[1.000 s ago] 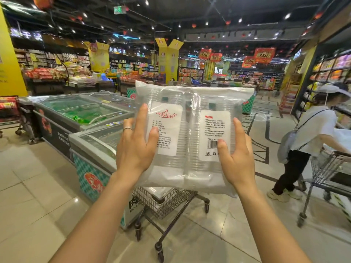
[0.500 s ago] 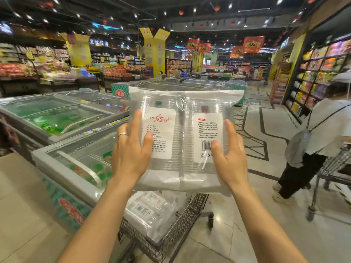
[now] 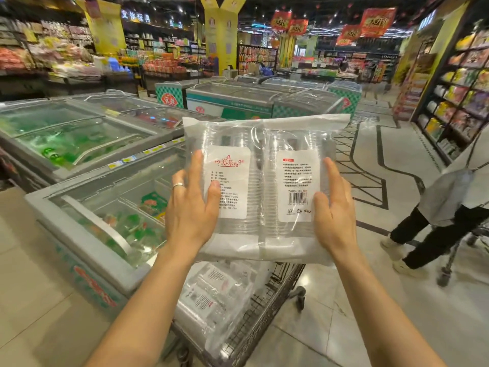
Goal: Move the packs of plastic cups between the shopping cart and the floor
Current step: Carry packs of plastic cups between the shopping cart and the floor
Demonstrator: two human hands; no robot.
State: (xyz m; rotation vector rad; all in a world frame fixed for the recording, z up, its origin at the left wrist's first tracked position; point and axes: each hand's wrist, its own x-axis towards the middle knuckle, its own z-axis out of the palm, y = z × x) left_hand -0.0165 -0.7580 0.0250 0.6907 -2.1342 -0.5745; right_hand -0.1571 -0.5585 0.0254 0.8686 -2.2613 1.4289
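Note:
I hold a clear pack of plastic cups (image 3: 264, 139) upright at chest height, its two white labels facing me. My left hand (image 3: 190, 210), with a ring on one finger, grips its left edge, thumb on the front face. At the right edge my right hand (image 3: 334, 215) grips the same way. Directly below the pack stands the wire shopping cart (image 3: 267, 311). More packs of plastic cups (image 3: 214, 292) lie piled in its basket.
Glass-topped chest freezers (image 3: 87, 234) run along the left, close to the cart. On the right a person (image 3: 449, 207) in dark trousers walks with another cart (image 3: 460, 250). Stocked shelves (image 3: 463, 88) line the right wall. Tiled floor (image 3: 357, 313) lies open right of the cart.
My view has come closer to the cart and tilted down, so the basket with its packs now sits right under the held pack. Both hands keep their grip.

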